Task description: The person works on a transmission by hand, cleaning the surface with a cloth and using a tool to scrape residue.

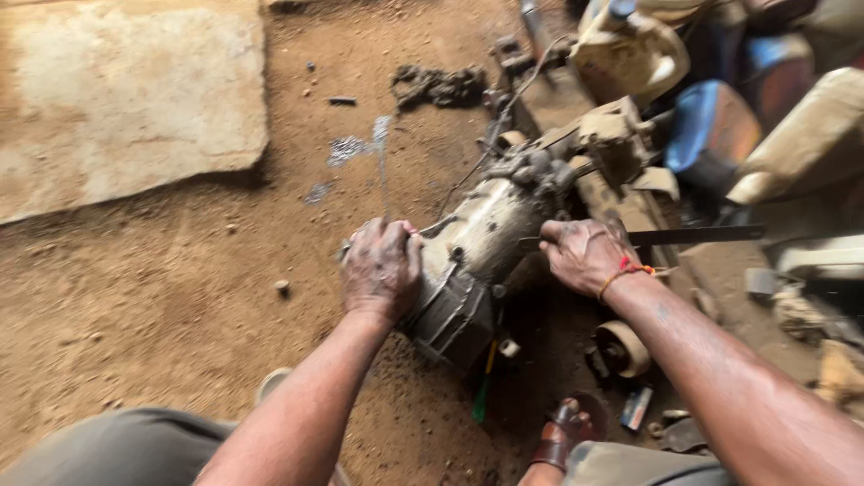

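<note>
left hand point(382, 267) closed over the left end of a grimy gearbox casing point(472, 261) lying on the dirt floor point(162, 297), fingers curled round its edge; whatever's under the palm is hidden. right hand point(585, 255) grips a dark flat bar point(693, 236), fingers wrapped tight, bar tip hidden behind the casing. motion blur on the casing's far end, fittings unreadable. jugs point(630, 54) top right cut off.

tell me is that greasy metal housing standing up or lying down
Lying down: the gearbox housing rests lengthwise on the dirt floor, left hand pressed on it, right hand beside it.
</note>
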